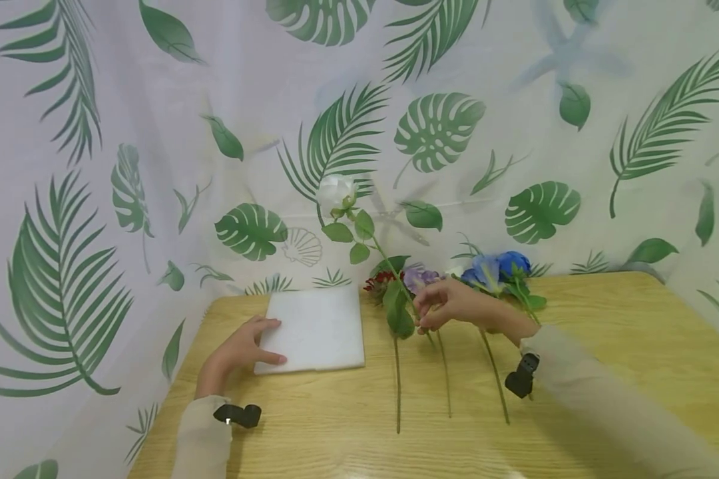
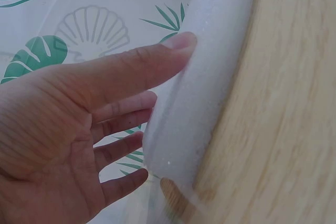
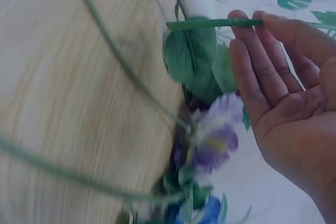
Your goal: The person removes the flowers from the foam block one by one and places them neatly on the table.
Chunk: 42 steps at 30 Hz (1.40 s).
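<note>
My right hand (image 1: 455, 305) pinches the green stem (image 3: 210, 23) of a white rose (image 1: 337, 194) between thumb and fingertips, and its cut end shows in the right wrist view. The bloom leans up to the left, in front of the curtain. At the left, my left hand (image 1: 239, 351) has its straight, spread fingers against the edge of a white foam block (image 1: 323, 326); the thumb (image 2: 181, 45) touches it too. Beneath the raised stem lie a dark red flower (image 1: 379, 282) and a purple flower (image 1: 421, 277), with blue flowers (image 1: 494, 271) right of them.
The wooden table (image 1: 335, 426) meets a leaf-printed white curtain (image 1: 359, 86) along its back edge. Several long stems of the lying flowers reach toward the table's front. Each wrist wears a black strap-mounted device (image 1: 522, 375).
</note>
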Each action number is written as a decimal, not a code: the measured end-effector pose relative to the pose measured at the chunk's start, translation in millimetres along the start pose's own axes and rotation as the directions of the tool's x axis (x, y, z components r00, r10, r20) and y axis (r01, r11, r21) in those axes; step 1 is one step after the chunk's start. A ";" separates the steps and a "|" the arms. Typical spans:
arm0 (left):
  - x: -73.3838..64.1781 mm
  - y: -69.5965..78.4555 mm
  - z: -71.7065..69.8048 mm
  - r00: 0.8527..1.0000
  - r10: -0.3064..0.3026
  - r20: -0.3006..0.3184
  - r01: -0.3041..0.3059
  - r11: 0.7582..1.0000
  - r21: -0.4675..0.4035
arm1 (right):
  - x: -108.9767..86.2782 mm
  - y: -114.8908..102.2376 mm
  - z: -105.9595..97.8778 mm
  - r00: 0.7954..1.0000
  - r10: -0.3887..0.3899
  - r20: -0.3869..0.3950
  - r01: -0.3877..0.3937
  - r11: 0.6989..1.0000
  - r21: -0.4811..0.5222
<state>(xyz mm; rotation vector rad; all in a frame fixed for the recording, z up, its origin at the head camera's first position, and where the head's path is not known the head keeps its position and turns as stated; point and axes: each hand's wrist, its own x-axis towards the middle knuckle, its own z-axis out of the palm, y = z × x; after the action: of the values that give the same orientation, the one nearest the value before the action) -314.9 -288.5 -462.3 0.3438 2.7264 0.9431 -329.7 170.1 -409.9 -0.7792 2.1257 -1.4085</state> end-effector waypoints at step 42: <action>1.1 -1.5 2.1 1.000 0.009 0.003 -0.009 1.000 0.006 | -187.0 47.1 -126.8 0.947 0.246 -0.207 -0.285 0.939 -0.190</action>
<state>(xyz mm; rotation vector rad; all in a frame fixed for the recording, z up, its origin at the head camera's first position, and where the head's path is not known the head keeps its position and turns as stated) -315.5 -288.1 -465.0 0.3587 2.7280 0.9356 -286.2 396.2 -394.1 -0.4276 2.4485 -1.1536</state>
